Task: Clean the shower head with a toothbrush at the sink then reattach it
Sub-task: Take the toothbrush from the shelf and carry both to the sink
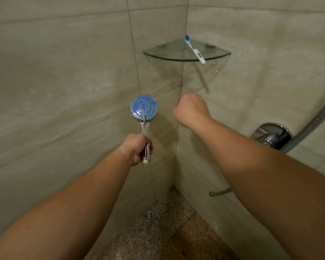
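Shower corner: shower head point(144, 107) (upright) in left hand point(137, 148)

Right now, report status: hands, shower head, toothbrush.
Left hand gripping shower head by handle, hose off. Right hand fisted, empty, below shelf. Toothbrush on shelf, handle overhanging. Nothing in the way.

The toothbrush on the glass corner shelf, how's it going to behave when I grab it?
The toothbrush looks slim and plastic, so probably light and stiff. Its handle overhangs the glass shelf, so a nudge could tip it off. The right hand is below it, empty.
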Motion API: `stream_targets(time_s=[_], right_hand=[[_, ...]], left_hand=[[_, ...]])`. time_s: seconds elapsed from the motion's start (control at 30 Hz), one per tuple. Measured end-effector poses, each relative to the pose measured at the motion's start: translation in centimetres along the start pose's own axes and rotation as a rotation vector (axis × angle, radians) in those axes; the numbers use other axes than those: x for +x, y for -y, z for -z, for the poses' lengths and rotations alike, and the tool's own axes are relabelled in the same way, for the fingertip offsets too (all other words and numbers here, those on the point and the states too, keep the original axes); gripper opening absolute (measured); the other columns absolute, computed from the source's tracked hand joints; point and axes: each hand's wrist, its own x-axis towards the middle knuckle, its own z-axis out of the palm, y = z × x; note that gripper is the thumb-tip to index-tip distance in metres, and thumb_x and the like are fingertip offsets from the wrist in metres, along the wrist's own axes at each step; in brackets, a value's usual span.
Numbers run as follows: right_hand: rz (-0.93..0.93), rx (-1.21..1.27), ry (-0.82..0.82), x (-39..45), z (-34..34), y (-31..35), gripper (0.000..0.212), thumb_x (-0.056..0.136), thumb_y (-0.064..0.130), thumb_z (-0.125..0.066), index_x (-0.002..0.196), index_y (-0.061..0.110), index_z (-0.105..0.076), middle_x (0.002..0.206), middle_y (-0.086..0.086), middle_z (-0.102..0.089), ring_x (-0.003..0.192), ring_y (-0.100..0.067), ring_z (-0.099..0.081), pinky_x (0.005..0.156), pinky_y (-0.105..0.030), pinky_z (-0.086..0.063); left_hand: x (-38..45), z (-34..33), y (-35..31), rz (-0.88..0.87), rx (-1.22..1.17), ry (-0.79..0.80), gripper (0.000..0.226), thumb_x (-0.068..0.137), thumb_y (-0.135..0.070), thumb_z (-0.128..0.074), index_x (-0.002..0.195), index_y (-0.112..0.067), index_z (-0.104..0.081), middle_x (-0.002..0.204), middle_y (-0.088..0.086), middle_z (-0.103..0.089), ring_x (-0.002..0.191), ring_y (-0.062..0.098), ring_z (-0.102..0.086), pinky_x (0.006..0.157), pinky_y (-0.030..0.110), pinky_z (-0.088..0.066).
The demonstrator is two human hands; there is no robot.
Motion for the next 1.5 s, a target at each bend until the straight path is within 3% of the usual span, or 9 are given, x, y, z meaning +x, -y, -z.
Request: stream_targets(time_s=[0.13,0.23,0.33,0.43,0.67,0.9,1.13,1.3,1.5], right_hand=[[0.072,0.038,-0.3,3.6,5.4,1.4,0.024,0.088,0.015,-0.047,0.105,0.011,-0.063,0.107,-0.012,-0.064,0.097,-0.032,-0.06,0.07,-0.029,-0.037],[0.117,0.017,-0.385,6.5,8.1,1.6,0.028,0.089,0.018,-0.049,0.114,0.009,-0.059,0.115,-0.014,-0.058,0.105,-0.033,-0.056,0.08,-0.035,-0.042],[0.007,-0.097,-0.323,9.7,9.0,1.3,0.036,0.092,0.025,-0.054,0.123,0.008,-0.057,0.124,-0.014,-0.051,0.111,-0.034,-0.054,0.087,-0.036,-0.044],[-0.069,-0.158,-0.251,11.8,8.7,0.7,0.035,0.093,0.028,-0.056,0.12,0.006,-0.058,0.123,-0.015,-0.055,0.109,-0.033,-0.057,0.078,-0.034,-0.043],[-0.068,-0.31,-0.169,13.5,8.7,0.3,0.024,0.09,0.023,-0.058,0.107,0.006,-0.06,0.091,-0.013,-0.056,0.082,-0.031,-0.057,0.065,-0.034,-0.041],[-0.026,-0.376,-0.114,13.4,9.3,1.1,0.009,0.086,0.006,-0.058,0.092,0.0,-0.057,0.075,-0.012,-0.048,0.073,-0.03,-0.052,0.064,-0.035,-0.041],[0.01,-0.123,-0.19,7.5,7.8,3.4,0.036,0.092,0.011,-0.057,0.127,0.004,-0.05,0.129,-0.019,-0.055,0.116,-0.037,-0.055,0.084,-0.04,-0.045],[0.013,0.063,-0.042,-0.2,0.6,2.0,0.031,0.095,0.022,-0.049,0.12,0.008,-0.061,0.119,-0.021,-0.062,0.109,-0.04,-0.058,0.085,-0.038,-0.048],[0.036,0.193,0.163,-9.3,-9.3,0.9,0.032,0.098,0.033,-0.044,0.115,0.018,-0.067,0.105,-0.016,-0.069,0.097,-0.038,-0.062,0.076,-0.033,-0.047]], left_hand=[[-0.2,0.1,-1.4,-0.024,0.006,-0.01,0.014,0.096,0.008,-0.05,0.088,-0.002,-0.055,0.077,0.015,-0.056,0.061,0.022,-0.057,0.058,0.033,-0.051],[-0.2,0.1,-2.2,-0.028,0.009,-0.017,0.014,0.097,0.008,-0.05,0.088,-0.001,-0.054,0.078,0.015,-0.056,0.062,0.022,-0.058,0.059,0.033,-0.05],[0.0,0.0,-2.7,-0.024,0.024,-0.021,0.012,0.096,0.008,-0.052,0.09,-0.001,-0.054,0.081,0.016,-0.057,0.064,0.022,-0.06,0.06,0.034,-0.05],[0.4,0.3,-2.9,-0.046,0.06,-0.027,0.01,0.096,0.007,-0.054,0.098,-0.004,-0.054,0.084,0.016,-0.058,0.065,0.022,-0.061,0.058,0.034,-0.051],[0.7,1.2,-2.0,-0.069,0.087,-0.035,0.017,0.097,0.006,-0.054,0.105,-0.009,-0.053,0.085,0.012,-0.056,0.066,0.022,-0.06,0.057,0.031,-0.049],[0.3,2.2,-0.7,-0.067,0.07,-0.071,0.02,0.094,0.007,-0.054,0.108,-0.009,-0.054,0.086,0.012,-0.058,0.062,0.021,-0.059,0.055,0.03,-0.048],[-1.6,4.5,0.6,-0.071,0.046,-0.103,0.011,0.103,-0.009,-0.049,0.113,-0.01,-0.053,0.082,0.011,-0.056,0.063,0.022,-0.057,0.055,0.031,-0.048],[-3.9,7.9,2.6,-0.081,0.027,-0.124,0.007,0.103,-0.008,-0.048,0.101,-0.013,-0.053,0.086,0.011,-0.058,0.062,0.021,-0.056,0.056,0.031,-0.046],[-7.2,13.8,7.2,-0.079,0.034,-0.184,0.013,0.101,-0.006,-0.049,0.111,-0.014,-0.054,0.084,0.01,-0.058,0.058,0.021,-0.055,0.054,0.027,-0.043]])
